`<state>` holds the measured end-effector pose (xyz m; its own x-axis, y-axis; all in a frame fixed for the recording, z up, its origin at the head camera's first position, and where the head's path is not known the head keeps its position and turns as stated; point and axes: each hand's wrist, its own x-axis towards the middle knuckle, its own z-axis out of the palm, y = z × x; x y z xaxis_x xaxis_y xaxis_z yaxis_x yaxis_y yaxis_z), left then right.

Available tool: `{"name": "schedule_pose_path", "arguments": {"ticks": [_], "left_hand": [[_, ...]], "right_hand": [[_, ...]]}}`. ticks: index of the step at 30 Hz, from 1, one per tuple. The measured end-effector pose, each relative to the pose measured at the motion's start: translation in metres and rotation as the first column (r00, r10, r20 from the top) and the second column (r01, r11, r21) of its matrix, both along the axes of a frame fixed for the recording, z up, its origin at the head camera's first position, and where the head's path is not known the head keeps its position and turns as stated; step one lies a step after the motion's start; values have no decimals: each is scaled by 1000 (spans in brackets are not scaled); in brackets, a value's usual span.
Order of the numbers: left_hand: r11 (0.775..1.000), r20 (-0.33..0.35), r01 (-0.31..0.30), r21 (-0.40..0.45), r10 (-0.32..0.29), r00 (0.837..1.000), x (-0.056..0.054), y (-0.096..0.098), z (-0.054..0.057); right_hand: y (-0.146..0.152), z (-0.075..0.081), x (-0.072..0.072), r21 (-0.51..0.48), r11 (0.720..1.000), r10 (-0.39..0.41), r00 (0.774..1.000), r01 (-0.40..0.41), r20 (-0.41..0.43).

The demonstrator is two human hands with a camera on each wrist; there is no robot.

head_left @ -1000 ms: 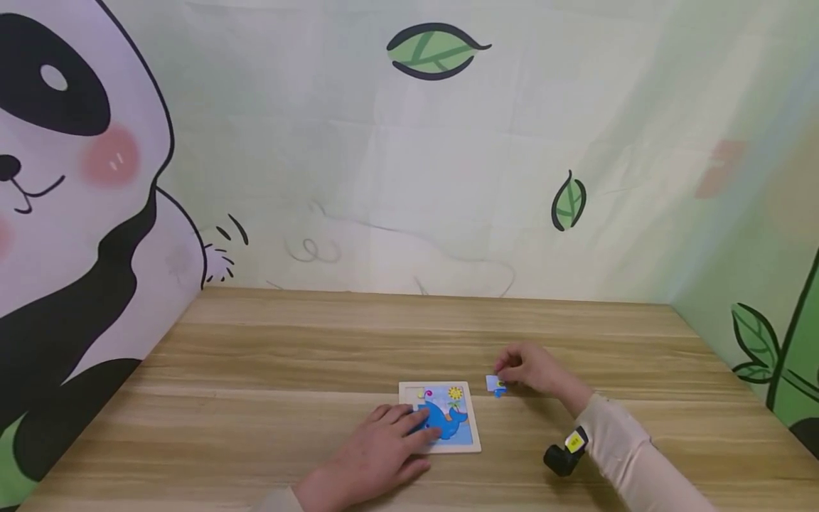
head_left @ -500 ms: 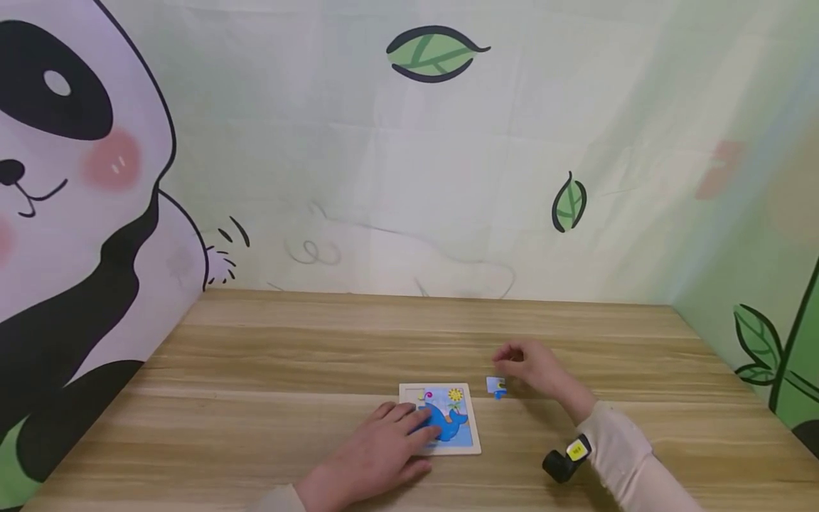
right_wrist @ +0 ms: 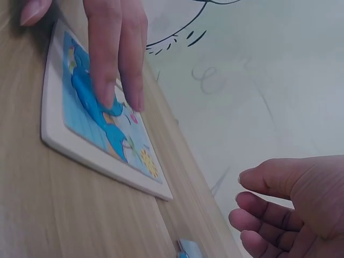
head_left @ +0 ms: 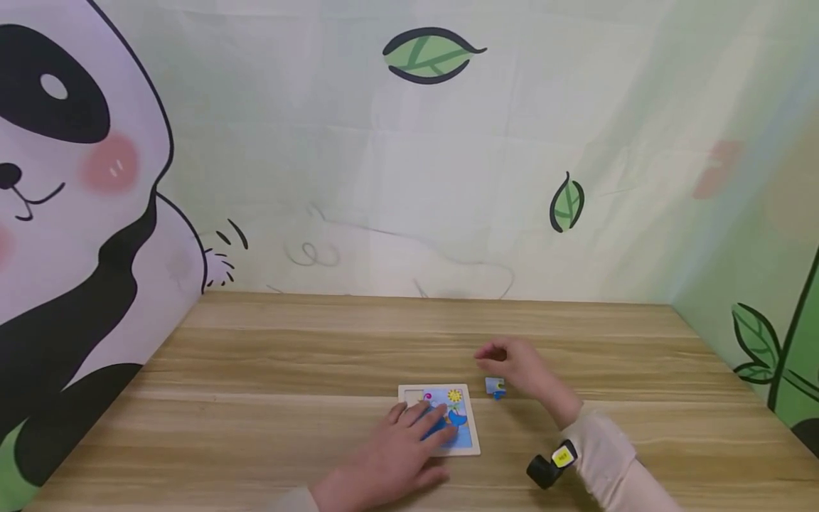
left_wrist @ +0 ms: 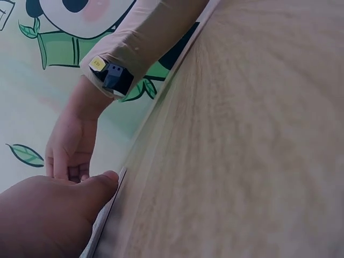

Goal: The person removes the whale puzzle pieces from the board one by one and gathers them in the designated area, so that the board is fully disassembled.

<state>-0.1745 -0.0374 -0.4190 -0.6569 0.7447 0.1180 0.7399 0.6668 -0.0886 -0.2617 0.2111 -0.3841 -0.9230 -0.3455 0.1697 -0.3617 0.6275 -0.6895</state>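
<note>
A wooden jigsaw puzzle (head_left: 475,442) with a blue whale and a yellow sun lies flat in its pale frame. My left hand (head_left: 399,448) rests on it, fingers spread and straight over the whale, hiding part of the picture. At the puzzle's upper left corner a bare beige patch (head_left: 414,395) shows. My right hand (head_left: 520,366) hovers past the puzzle's far right corner, fingers loosely bent. Its thumb and fingertips stand apart in the right wrist view, with nothing between them. Just below that hand, a loose light-blue puzzle piece (head_left: 495,386) lies on the table.
The wood-grain table (head_left: 288,355) runs back to a wall cloth (head_left: 448,178) printed with leaves and a panda. A black wrist camera (head_left: 547,469) sticks out from the right sleeve, low over the table.
My right hand has shifted left, away from over the loose piece. My left hand has slid a little right across the puzzle, uncovering more of its upper left corner.
</note>
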Motion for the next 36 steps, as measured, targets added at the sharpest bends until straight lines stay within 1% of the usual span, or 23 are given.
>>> {"name": "schedule_pose_path", "arguments": {"ticks": [3, 9, 14, 18, 21, 25, 29, 36], "left_hand": [[1000, 18, -7, 11, 6, 1000, 2, 1, -2], [999, 52, 0, 39, -2, 999, 4, 1, -9], [999, 49, 3, 49, -6, 999, 3, 0, -14], [999, 82, -4, 37, 1, 997, 3, 0, -13], [1000, 95, -7, 30, 4, 995, 4, 1, -12], [1000, 87, 0, 30, -2, 996, 4, 2, -11], [999, 95, 13, 36, -16, 995, 4, 2, -11], [999, 80, 8, 45, -12, 997, 4, -1, -15]], "right_hand": [[-7, 0, 0, -5, 1000, 28, 1000, -28, -14], [-23, 0, 1, 12, 999, 42, 999, -41, -12], [-33, -2, 2, 11, 997, 73, 997, -73, -6], [-39, -3, 4, -1, 995, 97, 995, -97, 6], [-43, -4, 5, 11, 994, 110, 994, -110, 7], [-47, -7, 7, 19, 990, 137, 991, -137, 5], [-50, -11, 10, 25, 988, 153, 988, -153, 16], [-57, -12, 13, 73, 983, 173, 985, -171, -10]]}}
